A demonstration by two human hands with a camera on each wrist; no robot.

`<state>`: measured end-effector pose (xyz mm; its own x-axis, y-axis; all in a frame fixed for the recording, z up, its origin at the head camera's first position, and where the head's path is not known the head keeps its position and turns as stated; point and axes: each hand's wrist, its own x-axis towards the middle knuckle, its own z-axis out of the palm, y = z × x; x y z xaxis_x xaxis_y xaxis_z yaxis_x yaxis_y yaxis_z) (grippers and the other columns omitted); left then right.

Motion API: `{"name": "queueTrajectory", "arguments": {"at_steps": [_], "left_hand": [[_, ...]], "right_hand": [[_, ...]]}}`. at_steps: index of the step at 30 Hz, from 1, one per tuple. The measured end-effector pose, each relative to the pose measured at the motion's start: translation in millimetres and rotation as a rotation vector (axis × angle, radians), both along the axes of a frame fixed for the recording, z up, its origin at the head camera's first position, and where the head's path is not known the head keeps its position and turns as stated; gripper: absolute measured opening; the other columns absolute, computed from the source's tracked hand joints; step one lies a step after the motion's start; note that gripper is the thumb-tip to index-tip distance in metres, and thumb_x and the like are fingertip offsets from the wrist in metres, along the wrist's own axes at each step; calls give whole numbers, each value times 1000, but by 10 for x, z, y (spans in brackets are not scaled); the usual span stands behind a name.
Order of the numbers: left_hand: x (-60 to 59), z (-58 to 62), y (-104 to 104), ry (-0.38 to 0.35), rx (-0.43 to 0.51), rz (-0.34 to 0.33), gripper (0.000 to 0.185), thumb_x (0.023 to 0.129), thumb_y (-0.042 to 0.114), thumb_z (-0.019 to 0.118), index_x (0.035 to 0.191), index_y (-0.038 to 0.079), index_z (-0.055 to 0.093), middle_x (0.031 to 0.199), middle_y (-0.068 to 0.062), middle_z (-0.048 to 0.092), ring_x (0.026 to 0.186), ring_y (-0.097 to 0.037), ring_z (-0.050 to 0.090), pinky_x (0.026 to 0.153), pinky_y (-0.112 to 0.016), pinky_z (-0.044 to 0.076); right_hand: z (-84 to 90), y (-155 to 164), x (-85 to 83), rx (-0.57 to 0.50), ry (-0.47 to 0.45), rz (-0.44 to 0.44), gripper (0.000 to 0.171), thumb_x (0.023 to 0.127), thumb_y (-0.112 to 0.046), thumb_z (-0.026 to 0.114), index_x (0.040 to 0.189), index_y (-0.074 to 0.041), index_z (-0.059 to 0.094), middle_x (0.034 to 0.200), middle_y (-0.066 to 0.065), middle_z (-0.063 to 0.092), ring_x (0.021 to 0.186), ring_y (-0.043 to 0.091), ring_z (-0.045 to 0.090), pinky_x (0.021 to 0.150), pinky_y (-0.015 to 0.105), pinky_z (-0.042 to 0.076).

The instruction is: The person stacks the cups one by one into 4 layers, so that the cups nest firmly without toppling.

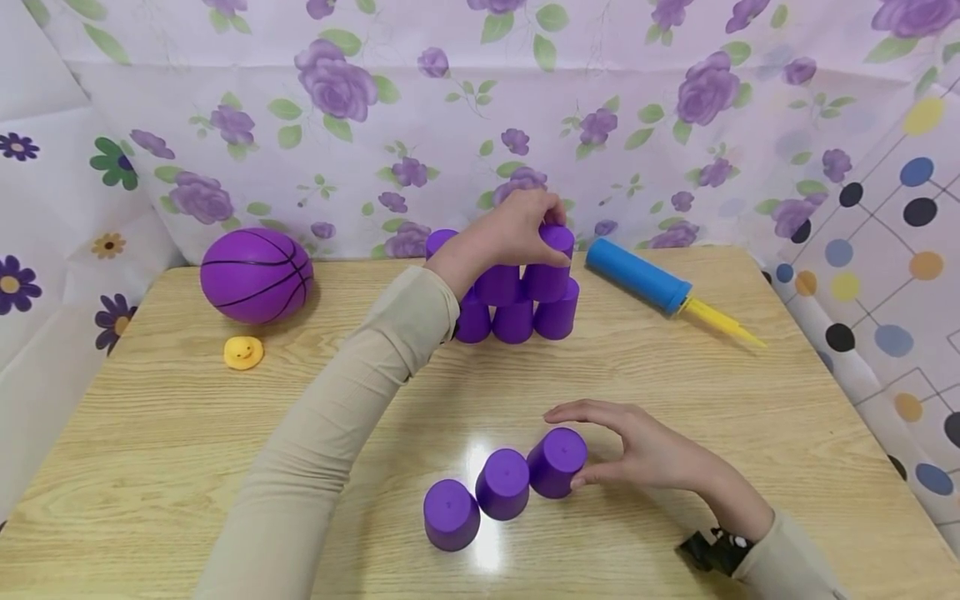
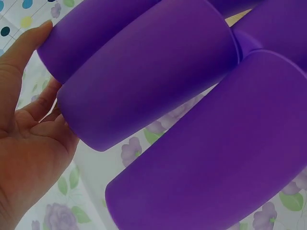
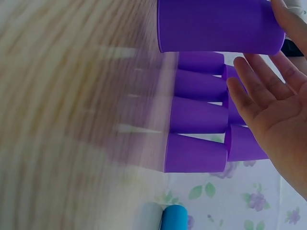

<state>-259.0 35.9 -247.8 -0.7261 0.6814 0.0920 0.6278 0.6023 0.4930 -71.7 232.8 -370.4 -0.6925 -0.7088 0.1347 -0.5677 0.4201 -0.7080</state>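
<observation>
Upside-down purple cups stand in two tiers as a stack (image 1: pixel 513 321) near the back wall. My left hand (image 1: pixel 517 227) holds the right-hand cup (image 1: pixel 547 283) of the upper tier near its base, thumb on one side and fingers on the other. That cup rests over the lower row. Three more purple cups stand upside down in a slanting row in front. Around the rightmost one (image 1: pixel 558 462), my right hand (image 1: pixel 645 446) is spread, thumb tip at its side and forefinger extended behind it. The other two are the middle cup (image 1: pixel 502 485) and the left cup (image 1: pixel 452 515).
A purple basketball (image 1: pixel 257 277) sits at the back left, with a yellow rubber duck (image 1: pixel 243 353) in front of it. A blue hand pump (image 1: pixel 637 277) with a yellow nozzle lies right of the stack. Flowered cloth (image 1: pixel 450 125) hangs behind the wooden table (image 1: pixel 150 467).
</observation>
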Motion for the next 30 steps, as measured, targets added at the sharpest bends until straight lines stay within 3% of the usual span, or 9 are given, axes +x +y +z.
{"name": "queueTrajectory", "arguments": {"at_steps": [16,23,30], "left_hand": [[-13,1,-7,-21,-48,-17,44,76,28,77,108,6,57,105,-5,58,95,-15,53,82,-22,45],[-4,22,-28,-39,-57,-33,54,77,29,76,119,5,53,118,-9,55,109,-19,51,92,-26,43],[49,0,-95,5,-30,-7,67,73,39,79,126,11,49,131,-6,46,124,-19,40,104,-28,35]], "right_hand": [[-23,-1,4,-3,-7,12,59,76,-38,73,130,-23,52,129,-5,54,121,16,50,100,37,43],[-18,-19,-7,22,-39,28,61,78,-38,72,131,-17,51,131,-4,53,122,18,49,101,39,42],[-54,-23,16,26,-78,25,60,79,-36,72,132,-17,50,130,-1,55,120,16,51,99,38,44]]}}
